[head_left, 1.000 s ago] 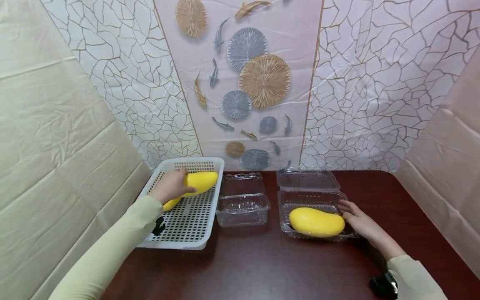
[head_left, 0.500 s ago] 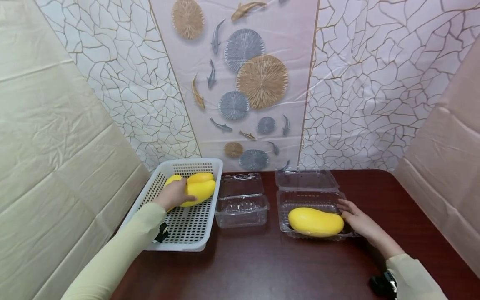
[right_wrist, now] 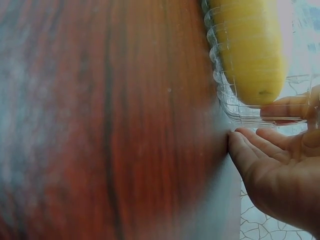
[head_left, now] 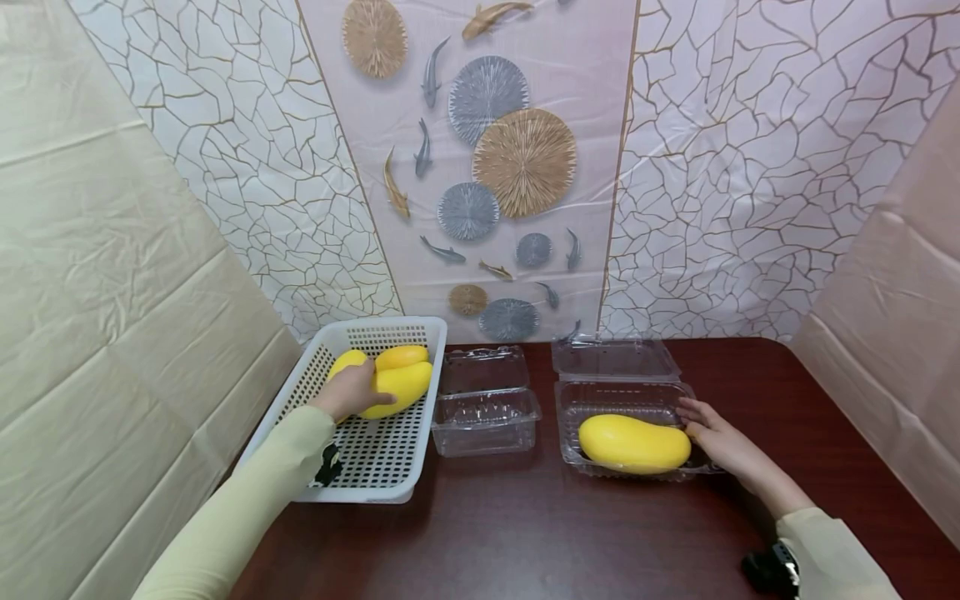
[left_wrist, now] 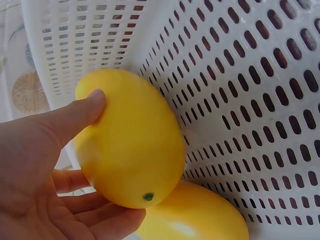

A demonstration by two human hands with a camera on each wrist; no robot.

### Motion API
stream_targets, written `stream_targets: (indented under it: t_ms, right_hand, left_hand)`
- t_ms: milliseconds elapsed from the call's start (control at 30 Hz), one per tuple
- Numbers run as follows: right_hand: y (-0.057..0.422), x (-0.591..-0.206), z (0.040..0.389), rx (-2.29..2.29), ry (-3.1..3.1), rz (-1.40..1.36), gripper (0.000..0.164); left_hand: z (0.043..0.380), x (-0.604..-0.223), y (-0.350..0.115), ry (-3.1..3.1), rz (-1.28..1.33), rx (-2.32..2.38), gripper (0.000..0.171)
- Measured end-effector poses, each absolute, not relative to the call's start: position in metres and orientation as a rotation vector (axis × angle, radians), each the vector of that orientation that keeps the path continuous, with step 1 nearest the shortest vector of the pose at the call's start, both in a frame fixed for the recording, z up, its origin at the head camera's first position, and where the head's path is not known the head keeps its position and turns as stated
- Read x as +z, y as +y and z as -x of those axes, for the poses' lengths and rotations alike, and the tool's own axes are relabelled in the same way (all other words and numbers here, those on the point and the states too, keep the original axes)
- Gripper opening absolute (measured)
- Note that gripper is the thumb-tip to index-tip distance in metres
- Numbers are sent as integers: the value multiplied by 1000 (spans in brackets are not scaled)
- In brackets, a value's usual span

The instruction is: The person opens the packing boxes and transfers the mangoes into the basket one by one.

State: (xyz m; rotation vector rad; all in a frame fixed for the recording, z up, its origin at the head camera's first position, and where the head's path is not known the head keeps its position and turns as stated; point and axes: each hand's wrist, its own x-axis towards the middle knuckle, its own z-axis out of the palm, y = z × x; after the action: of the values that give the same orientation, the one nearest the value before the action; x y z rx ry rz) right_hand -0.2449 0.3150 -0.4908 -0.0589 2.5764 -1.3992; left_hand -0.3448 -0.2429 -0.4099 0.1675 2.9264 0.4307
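Observation:
In the head view my left hand is inside the white perforated basket. It grips a smooth yellow mango, thumb on one side and fingers curled under the other; a small green stem mark shows. A second mango touches it below in the left wrist view. More yellow fruit lies behind the held one. On the right, my right hand holds the right end of an open clear plastic clamshell container. A mango lies in it, its end close to my fingers.
Between basket and right container stands a smaller open clear clamshell container, its lid folded back. All stand on a dark red wooden table. Patterned cloth hangs behind, and beige cloth walls flank both sides.
My left hand has lowered the mango slightly and moved it nearer, so more yellow fruit shows behind it. My right hand and the right container have stayed in place.

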Motion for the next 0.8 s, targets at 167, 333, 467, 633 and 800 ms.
stream_targets:
  t_ms: [167,333,467,633,800]
  right_hand:
    - [314,-489,245,-1391,2569,40,59]
    - [313,-488,244,-1389,2567,37,60]
    - [313,-488,243,-1395,2566,51,61]
    - [313,-487,243,-1393,2563,48,61]
    - [314,-488,243,-1394,2569,45,60]
  left_hand:
    - [343,-408,-245,2893,-185,493,81]
    - [342,-405,-245,2874,-191,472,68]
    - [342,-406,-244,2870,-197,432,65]
    - [343,-407,-242,2882,-211,436,64]
    - [346,-403,-239,2895,-220,443,57]
